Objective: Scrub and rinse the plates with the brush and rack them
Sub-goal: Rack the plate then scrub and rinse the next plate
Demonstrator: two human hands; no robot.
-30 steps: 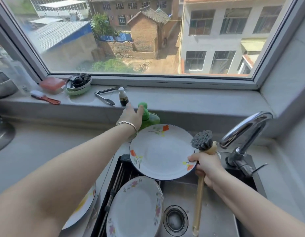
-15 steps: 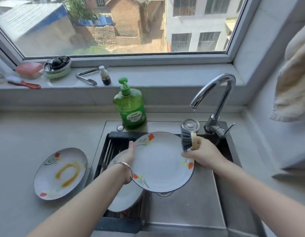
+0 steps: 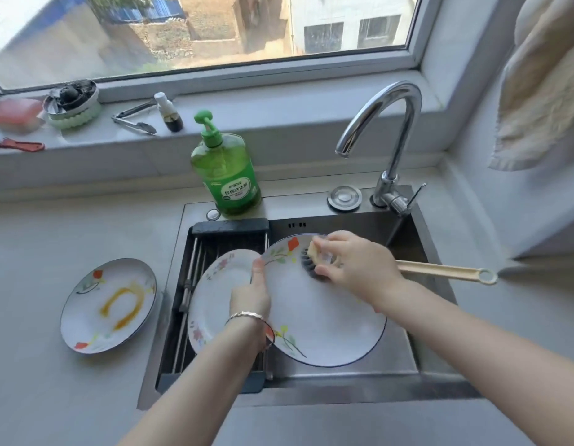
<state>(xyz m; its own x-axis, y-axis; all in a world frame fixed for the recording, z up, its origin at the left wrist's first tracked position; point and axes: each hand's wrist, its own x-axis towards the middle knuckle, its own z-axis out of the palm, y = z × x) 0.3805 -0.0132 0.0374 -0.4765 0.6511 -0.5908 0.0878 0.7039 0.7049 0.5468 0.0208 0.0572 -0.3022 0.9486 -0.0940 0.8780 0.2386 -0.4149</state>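
On the grey surface at the far left lies a dirty plate, face up, with a curved yellow-brown smear across its middle. Just beside it, the dish rack fills the left part of the sink and carries a flowered plate leaning on its bars. The left hand grips the left rim of a larger plate – thumb on the face, the other fingers hidden behind it – and holds it tilted over the basin, overlapping the racked one. The right hand has its fingers curled round the brush close to the head, dark bristles pressed against the upper part of the plate near a red flower; the pale handle juts out to the right. Behind, a green soap bottle stands on the sink's edge, and the faucet arches over the basin – a cloth hangs at far right.
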